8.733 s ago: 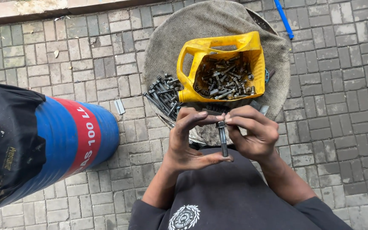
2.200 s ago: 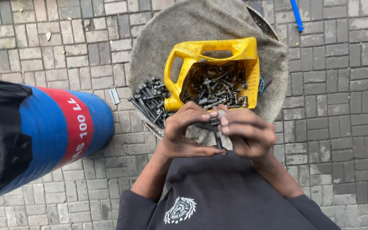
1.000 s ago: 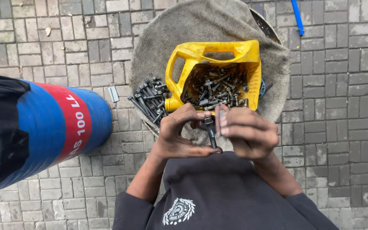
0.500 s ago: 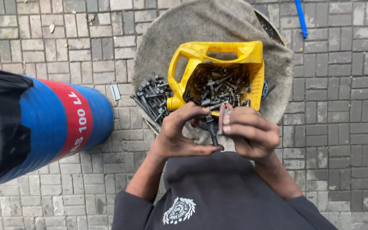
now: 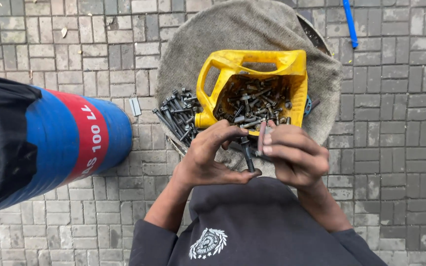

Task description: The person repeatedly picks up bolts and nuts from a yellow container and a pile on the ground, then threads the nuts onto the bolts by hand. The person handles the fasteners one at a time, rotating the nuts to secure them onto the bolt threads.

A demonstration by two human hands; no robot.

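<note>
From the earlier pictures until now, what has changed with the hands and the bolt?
Little changed. The left hand and right hand keep gripping the dark bolt between them; only the fingers shifted slightly along it. The yellow container of bolts, the loose bolt pile and the blue drum stayed in place.

Yellow jug (image 5: 252, 64) — dark bolts (image 5: 176, 116) — blue, red-banded drum (image 5: 75, 143)
</note>
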